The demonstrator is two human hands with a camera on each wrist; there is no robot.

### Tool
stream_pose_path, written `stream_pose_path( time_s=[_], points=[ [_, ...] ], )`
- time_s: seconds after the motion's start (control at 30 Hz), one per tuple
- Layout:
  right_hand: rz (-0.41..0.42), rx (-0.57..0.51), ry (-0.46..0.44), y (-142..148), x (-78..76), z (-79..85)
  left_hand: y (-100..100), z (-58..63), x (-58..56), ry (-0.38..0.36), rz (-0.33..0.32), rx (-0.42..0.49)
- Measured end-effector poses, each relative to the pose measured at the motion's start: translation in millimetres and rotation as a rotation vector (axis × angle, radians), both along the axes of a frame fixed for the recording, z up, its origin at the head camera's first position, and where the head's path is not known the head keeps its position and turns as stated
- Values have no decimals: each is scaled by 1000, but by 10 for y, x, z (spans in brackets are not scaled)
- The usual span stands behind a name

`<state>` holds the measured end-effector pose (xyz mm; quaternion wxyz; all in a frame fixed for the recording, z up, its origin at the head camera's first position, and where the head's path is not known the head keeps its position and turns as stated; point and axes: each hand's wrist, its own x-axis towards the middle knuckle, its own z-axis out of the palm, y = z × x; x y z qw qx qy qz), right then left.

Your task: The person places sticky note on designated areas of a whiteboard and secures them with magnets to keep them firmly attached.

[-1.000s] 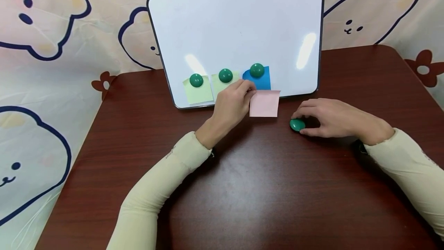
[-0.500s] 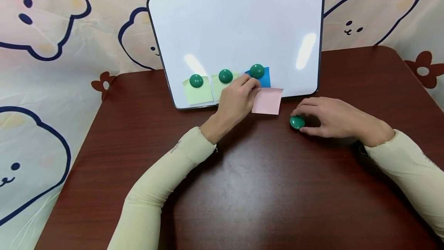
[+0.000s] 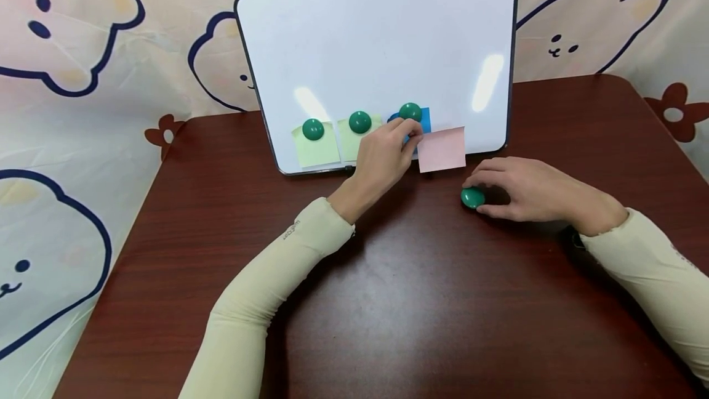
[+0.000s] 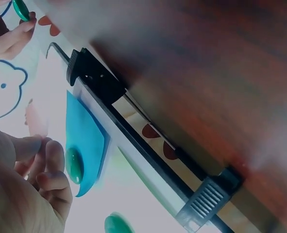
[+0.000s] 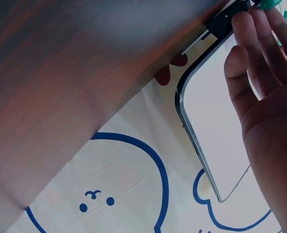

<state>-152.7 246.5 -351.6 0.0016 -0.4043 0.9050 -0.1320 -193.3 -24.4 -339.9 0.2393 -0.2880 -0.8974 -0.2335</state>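
My left hand (image 3: 385, 151) pinches the left edge of a pink sticky note (image 3: 442, 150), which overlaps the lower edge of the whiteboard (image 3: 382, 42) in the head view. Behind the fingers is a blue sticky note (image 4: 86, 141), partly hidden, under a green round magnet (image 3: 410, 112). Two pale green notes hang to its left, the outer note (image 3: 319, 153) and the inner note (image 3: 351, 145), each beneath a green magnet. Right of the pink note, my right hand (image 3: 520, 188) holds another green magnet (image 3: 472, 197) between thumb and fingers, low in front of the board.
The whiteboard stands tilted at the back of the dark brown table (image 3: 443, 300). Black clips (image 4: 209, 196) on a stand grip its lower edge. A curtain (image 3: 72, 159) printed with cartoon animals hangs behind and to the left.
My left hand has moved right and slightly up, carrying the pink note with it against the board's lower edge. The right hand with its magnet has stayed nearly in place.
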Motion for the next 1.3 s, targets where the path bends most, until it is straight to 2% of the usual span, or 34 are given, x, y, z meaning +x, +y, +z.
stream_pose_path(
  time_s=[0.2, 0.47, 0.87, 1.07, 1.3],
  points=[
    [5, -1, 14, 6, -10, -21, 35, 5, -57, -44, 23, 30],
    [8, 0, 46, 12, -9, -34, 86, -3, -103, -33, 19, 36],
    [9, 10, 35, 4, -11, -30, 149, 24, -180, -108, 33, 143],
    [9, 16, 28, -2, -14, -22, 213, 46, -207, -111, 91, 129],
    [1, 19, 17, 2, -16, -26, 303, 39, -241, -88, 112, 83]
  ],
)
